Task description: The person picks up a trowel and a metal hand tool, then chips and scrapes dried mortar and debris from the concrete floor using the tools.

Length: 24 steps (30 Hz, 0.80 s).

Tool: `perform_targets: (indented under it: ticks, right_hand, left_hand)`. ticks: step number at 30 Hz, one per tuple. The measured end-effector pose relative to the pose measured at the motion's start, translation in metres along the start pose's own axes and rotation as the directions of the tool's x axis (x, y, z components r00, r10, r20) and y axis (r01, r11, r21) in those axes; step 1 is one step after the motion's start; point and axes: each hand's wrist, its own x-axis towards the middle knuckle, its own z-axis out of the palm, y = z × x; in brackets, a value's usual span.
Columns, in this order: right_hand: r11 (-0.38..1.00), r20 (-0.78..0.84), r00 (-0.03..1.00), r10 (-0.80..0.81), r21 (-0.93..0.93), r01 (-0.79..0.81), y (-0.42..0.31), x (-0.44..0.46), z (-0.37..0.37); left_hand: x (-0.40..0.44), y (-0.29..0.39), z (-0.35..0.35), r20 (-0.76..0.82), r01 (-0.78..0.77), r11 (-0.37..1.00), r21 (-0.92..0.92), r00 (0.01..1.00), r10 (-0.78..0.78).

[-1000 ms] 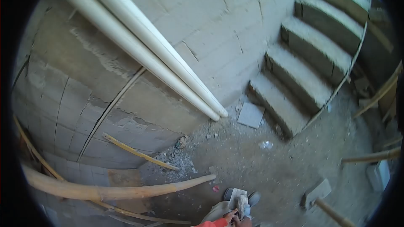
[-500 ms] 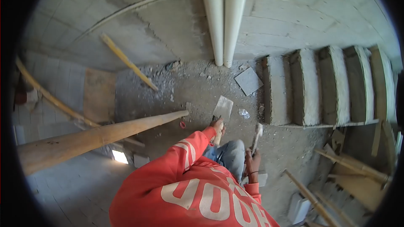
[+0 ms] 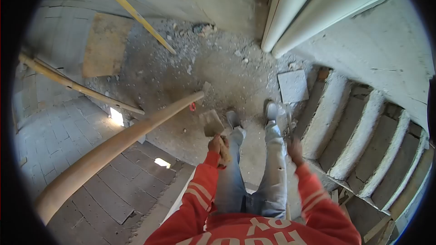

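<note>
My left hand (image 3: 216,145) is closed in front of my left thigh. It grips a trowel with a flat pale grey blade (image 3: 211,123) pointing away from me. A rough tan piece (image 3: 225,151) shows beside the same hand; I cannot make out what it is. To the right of my right leg, my right hand (image 3: 295,149) is closed around a thin, long-handled tool (image 3: 289,121). Motion blurs that hand, and the tool's head is hard to make out. Both shoes stand on the dusty floor beyond the trowel.
Rough concrete steps (image 3: 324,111) rise at the right. A square tile (image 3: 293,86) lies near two white pipes (image 3: 295,13). A wooden pole (image 3: 131,143) slants in from the left. Rubble (image 3: 181,47) and a yellow bar (image 3: 138,17) lie by the far wall.
The view has turned, and both legs now show stretched out below me. My right hand has moved outward toward the steps with its tool. The trowel stays in my left hand.
</note>
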Motion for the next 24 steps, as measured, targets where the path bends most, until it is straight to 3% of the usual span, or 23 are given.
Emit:
perform_targets:
  ticks: [1, 2, 5, 6, 7, 8, 10, 11, 12, 14, 15, 18, 19, 21, 22, 23, 24]
  right_hand:
    - [0.979, 0.052, 0.998, -0.042, -0.195, 0.051, -0.002, 0.052, -0.001]
    - [0.986, 0.053, 0.998, -0.044, -0.158, 0.052, -0.047, 0.091, -0.027]
    - [0.914, -0.180, 0.899, -0.399, -0.005, 0.405, -0.134, 0.176, -0.062]
    - [0.925, -0.152, 0.919, -0.362, 0.064, 0.375, -0.170, 0.189, -0.080]
    - [0.800, -0.373, 0.763, -0.528, 0.082, 0.594, -0.198, 0.203, -0.080]
    - [0.779, -0.413, 0.756, -0.509, 0.154, 0.608, -0.204, 0.223, -0.073]
    - [0.512, -0.593, 0.576, -0.562, 0.297, 0.806, -0.225, 0.262, -0.050]
    - [0.454, -0.608, 0.528, -0.592, 0.289, 0.843, -0.226, 0.286, -0.035]
    - [0.320, -0.591, 0.503, -0.631, 0.393, 0.862, -0.214, 0.320, -0.011]
    - [0.324, -0.646, 0.430, -0.631, 0.284, 0.902, -0.181, 0.385, 0.049]
    - [0.454, -0.712, 0.356, -0.605, 0.059, 0.889, -0.155, 0.414, 0.097]
    - [0.771, -0.357, 0.755, -0.550, 0.131, 0.623, -0.046, 0.493, 0.236]
    - [0.877, -0.225, 0.848, -0.479, -0.146, 0.457, -0.029, 0.501, 0.261]
    - [0.910, -0.204, 0.894, -0.399, 0.029, 0.413, -0.033, 0.497, 0.259]
    - [0.900, -0.210, 0.883, -0.420, 0.026, 0.435, -0.044, 0.504, 0.250]
    - [0.906, -0.168, 0.900, -0.403, 0.064, 0.418, -0.051, 0.508, 0.236]
    - [0.914, -0.125, 0.916, -0.381, 0.098, 0.393, -0.058, 0.506, 0.217]
  left_hand:
    - [0.013, -0.008, 0.007, -0.017, 0.020, 1.000, -0.005, 1.000, -0.020]
    - [0.034, -0.008, 0.020, -0.077, 0.038, 0.997, -0.060, 0.996, -0.042]
    - [0.115, 0.000, 0.044, -0.131, 0.063, 0.989, -0.130, 0.988, -0.080]
    - [0.147, 0.005, 0.044, -0.097, 0.053, 0.997, -0.057, 0.994, -0.058]
    - [0.184, 0.014, 0.044, -0.056, 0.038, 0.999, 0.017, 0.998, -0.037]
    - [0.222, 0.021, 0.042, -0.015, -0.053, 0.985, 0.162, 0.998, 0.056]
    - [0.294, 0.037, 0.041, 0.055, -0.237, 0.886, 0.398, 0.970, 0.235]
    - [0.325, 0.048, 0.042, 0.081, -0.326, 0.807, 0.492, 0.940, 0.331]
    - [0.356, 0.058, 0.043, 0.097, -0.362, 0.742, 0.565, 0.922, 0.376]
    - [0.404, 0.063, 0.033, 0.113, -0.399, 0.670, 0.626, 0.896, 0.429]
    - [0.424, 0.068, 0.030, 0.133, -0.395, 0.679, 0.619, 0.905, 0.405]
    - [0.457, 0.084, 0.032, 0.163, -0.419, 0.663, 0.621, 0.896, 0.413]
    - [0.463, 0.088, 0.035, 0.154, -0.401, 0.646, 0.650, 0.902, 0.404]
    - [0.479, 0.101, 0.042, 0.201, -0.414, 0.588, 0.695, 0.897, 0.394]
    - [0.482, 0.104, 0.042, 0.224, -0.389, 0.536, 0.750, 0.911, 0.347]
    - [0.485, 0.107, 0.043, 0.222, -0.398, 0.539, 0.742, 0.905, 0.362]
    - [0.490, 0.112, 0.049, 0.231, -0.425, 0.441, 0.791, 0.874, 0.428]
